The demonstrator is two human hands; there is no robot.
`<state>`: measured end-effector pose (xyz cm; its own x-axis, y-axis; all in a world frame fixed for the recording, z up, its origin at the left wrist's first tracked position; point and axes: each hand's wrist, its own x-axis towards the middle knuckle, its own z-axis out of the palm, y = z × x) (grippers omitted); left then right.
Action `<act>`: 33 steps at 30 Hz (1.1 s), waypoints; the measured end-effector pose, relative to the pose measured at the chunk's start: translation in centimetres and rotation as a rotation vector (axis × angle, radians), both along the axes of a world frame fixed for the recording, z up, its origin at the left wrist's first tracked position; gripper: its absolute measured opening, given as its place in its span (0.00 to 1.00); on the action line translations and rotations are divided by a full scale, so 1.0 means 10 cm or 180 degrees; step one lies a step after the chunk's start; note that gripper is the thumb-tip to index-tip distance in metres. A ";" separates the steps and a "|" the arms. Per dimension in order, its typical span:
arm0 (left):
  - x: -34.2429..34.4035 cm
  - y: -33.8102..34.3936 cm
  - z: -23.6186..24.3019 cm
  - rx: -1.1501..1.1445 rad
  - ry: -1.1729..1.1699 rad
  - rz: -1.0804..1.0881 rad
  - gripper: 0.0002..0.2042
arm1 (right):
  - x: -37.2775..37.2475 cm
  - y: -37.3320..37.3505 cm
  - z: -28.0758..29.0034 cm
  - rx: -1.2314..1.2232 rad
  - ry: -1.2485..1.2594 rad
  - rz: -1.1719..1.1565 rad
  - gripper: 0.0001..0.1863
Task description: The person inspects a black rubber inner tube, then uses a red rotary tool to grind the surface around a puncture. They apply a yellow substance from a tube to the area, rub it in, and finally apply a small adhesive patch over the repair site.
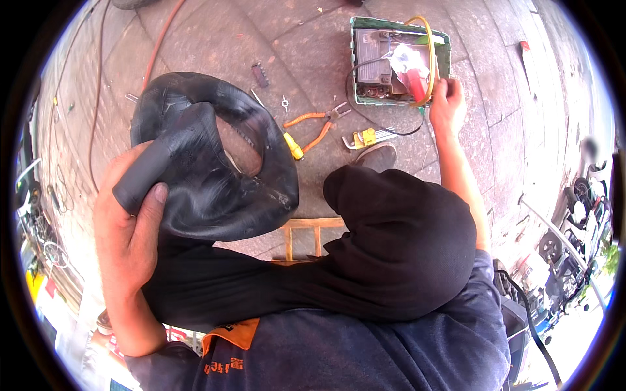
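My left hand (127,228) grips a folded part of a black rubber inner tube (215,163), thumb pressed on the roll; the rest of the tube hangs over my knee. My right hand (447,104) reaches far forward to the near right corner of a green tray (355,62) on the paving. Its fingers curl at the rim beside a yellow cable loop (428,45); whether they hold anything is hidden. The tray holds a grey battery-like block (373,55), a red-handled tool (415,81) and white paper.
On the paving between tube and tray lie orange-handled pliers (319,124), a yellow-handled screwdriver (293,146), a hex key set (368,138) and small metal parts. An orange hose (156,45) runs at the far left. A wooden stool (306,238) shows under my dark-trousered knees. Scooters are parked at right.
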<state>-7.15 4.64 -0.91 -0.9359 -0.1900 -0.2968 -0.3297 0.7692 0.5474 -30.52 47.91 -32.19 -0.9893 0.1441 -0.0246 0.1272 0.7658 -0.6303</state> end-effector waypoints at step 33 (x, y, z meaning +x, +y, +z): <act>-0.03 -0.20 -0.03 -0.0147 0.0193 -0.0510 0.20 | -1.64 0.14 -1.11 0.0285 -0.1756 0.0509 0.21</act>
<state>-7.41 2.63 -1.17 -0.9712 -0.0491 -0.2333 -0.1684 0.8341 0.5253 -46.96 49.27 -43.32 -0.8433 0.0190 -0.5371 0.2966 0.8499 -0.4356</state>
